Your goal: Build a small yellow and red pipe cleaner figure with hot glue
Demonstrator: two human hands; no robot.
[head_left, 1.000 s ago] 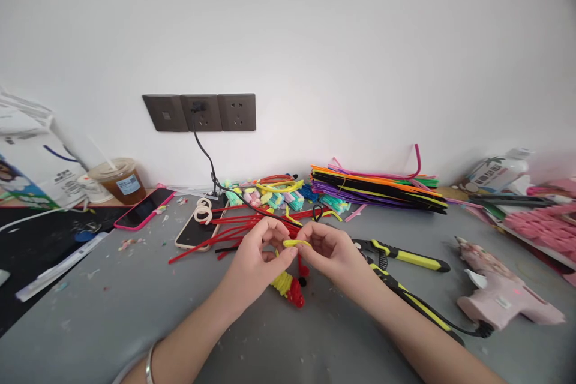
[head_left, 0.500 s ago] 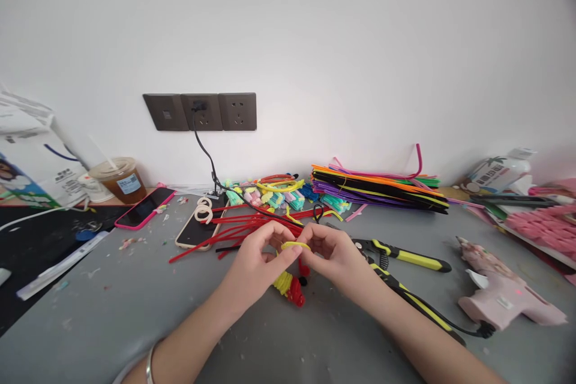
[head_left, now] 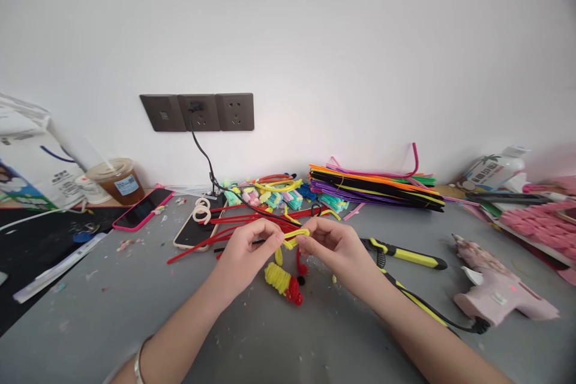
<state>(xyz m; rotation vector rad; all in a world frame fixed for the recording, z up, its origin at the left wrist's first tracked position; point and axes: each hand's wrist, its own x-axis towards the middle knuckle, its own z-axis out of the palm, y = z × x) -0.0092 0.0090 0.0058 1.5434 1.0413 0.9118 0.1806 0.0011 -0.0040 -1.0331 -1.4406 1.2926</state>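
Grey worktop (head_left: 252, 342) carries all items below. At its rear, by the wall, a bundle of coloured chenille stems (head_left: 378, 189). To the right, a pink glue gun (head_left: 497, 288); between it and the right forearm, a yellow-and-black hand tool (head_left: 416, 257), partly covered by that arm. Left hand (head_left: 245, 255) and right hand (head_left: 339, 249) face each other above the worktop's middle. On each, thumb and forefinger are closed to a pinch, the other fingers loosely curled. Below and between the hands lies a wound yellow-and-red piece (head_left: 282, 282), untouched by either. Between the two pinches, a folded yellow stem (head_left: 296, 235), one end gripped by the left fingers, the other by the right. Just beside the wound piece's red part, a black ball (head_left: 301, 281)
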